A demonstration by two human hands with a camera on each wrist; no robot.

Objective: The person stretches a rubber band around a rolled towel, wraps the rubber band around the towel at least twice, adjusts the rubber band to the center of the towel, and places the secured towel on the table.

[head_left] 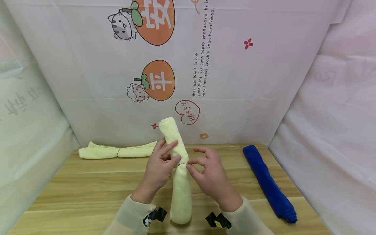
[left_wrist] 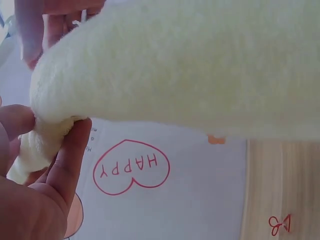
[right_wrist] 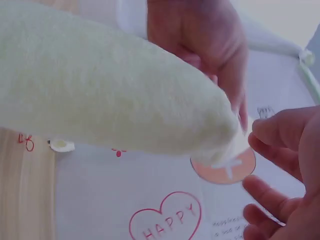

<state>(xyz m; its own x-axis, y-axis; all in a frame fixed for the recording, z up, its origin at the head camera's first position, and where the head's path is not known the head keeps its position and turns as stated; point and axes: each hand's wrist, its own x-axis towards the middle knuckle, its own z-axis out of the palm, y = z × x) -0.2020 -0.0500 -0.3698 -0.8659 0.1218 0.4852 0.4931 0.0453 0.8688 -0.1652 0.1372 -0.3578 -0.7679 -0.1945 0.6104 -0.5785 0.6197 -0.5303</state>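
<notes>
- A pale yellow rolled towel (head_left: 181,194) sits in the middle, between the two forearms, its fuller end toward the person and its far end leaning left; whether it rests on the table I cannot tell
- A thin band (head_left: 182,164) rings this towel near its middle, nipping it into a waist
- The left hand (head_left: 159,165) grips the towel just beyond the band, thumb and fingers on either side of the roll
- The right hand (head_left: 211,171) pinches the band at the towel's right edge between thumb and index fingertips, the other fingers bent away from the roll
- A second pale yellow roll (head_left: 98,152), also banded at its middle, lies crosswise at the back left of the wood-grain tabletop (head_left: 126,186), its right end near the left hand
- A dark blue rolled towel (head_left: 268,182) lies slantwise along the right side, well apart from both hands
- Behind stands a white printed cloth (head_left: 235,81) with a red "HAPPY" heart (head_left: 187,112)
</notes>
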